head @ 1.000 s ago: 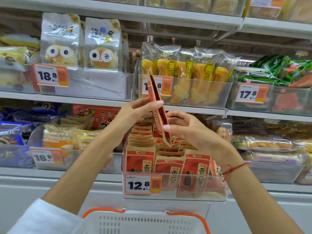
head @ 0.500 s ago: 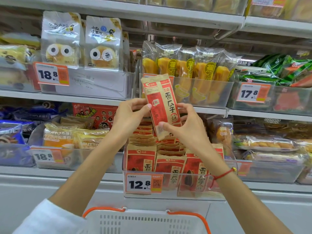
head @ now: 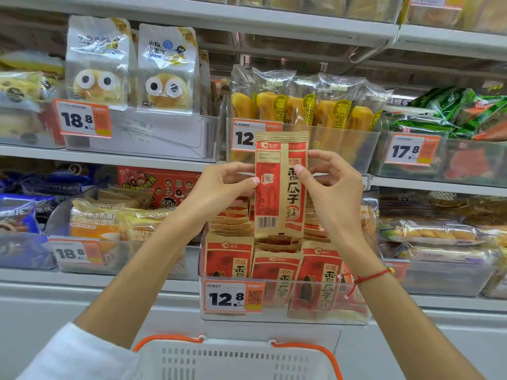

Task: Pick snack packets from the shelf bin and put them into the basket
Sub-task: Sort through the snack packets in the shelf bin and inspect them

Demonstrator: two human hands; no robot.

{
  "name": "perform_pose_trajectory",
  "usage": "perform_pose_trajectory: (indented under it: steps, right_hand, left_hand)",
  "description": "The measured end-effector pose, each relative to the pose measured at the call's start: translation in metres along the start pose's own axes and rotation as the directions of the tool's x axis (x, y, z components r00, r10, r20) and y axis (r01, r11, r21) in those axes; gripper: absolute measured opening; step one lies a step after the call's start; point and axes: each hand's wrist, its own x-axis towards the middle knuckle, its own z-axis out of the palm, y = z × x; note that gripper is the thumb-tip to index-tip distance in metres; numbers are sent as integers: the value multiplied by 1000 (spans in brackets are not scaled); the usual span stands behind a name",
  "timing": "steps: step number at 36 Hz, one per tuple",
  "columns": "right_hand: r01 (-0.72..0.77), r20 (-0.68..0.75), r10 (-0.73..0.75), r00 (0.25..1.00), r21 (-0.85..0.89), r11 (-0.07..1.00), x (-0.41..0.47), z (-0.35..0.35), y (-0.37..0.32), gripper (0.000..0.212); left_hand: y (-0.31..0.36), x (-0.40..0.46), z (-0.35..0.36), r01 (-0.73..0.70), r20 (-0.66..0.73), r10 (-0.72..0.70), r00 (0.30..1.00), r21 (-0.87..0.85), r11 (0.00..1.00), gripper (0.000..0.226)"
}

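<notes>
A tan and red snack packet (head: 279, 187) is held upright in front of the shelves, its back with the barcode facing me. My left hand (head: 222, 185) pinches its left edge and my right hand (head: 332, 187) pinches its right edge. Below it stands a clear shelf bin (head: 274, 314) holding several more of the same packets (head: 277, 275), with a 12.8 price tag on its front. The white basket (head: 236, 360) with orange handles sits at the bottom centre, under my arms.
Shelves run across the view. The upper shelf holds bread bags with googly eyes (head: 131, 69), yellow cake packs (head: 304, 105) and green packets (head: 461, 113). Bins of bread (head: 115, 223) and wrapped pastries (head: 433, 237) flank the snack bin.
The packet has turned from edge-on to flat and upright, rising a little. Both hands shifted to grip its two side edges.
</notes>
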Motion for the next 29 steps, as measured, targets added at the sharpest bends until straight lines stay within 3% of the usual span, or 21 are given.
perform_pose_trajectory:
  steps: [15,22,29]
  right_hand:
    - [-4,26,3,1000,35,999,-1,2,-1,11]
    - [11,165,-13,986,11,1000,-2,0,-4,20]
    - [25,190,-29,981,27,999,-2,1,-3,21]
  left_hand:
    - [0,-1,3,-52,-38,54,998,53,997,15]
    - [3,-1,-8,2,-115,-26,993,-201,980,23]
    - [-1,0,-14,23,-154,-60,986,-233,972,30]
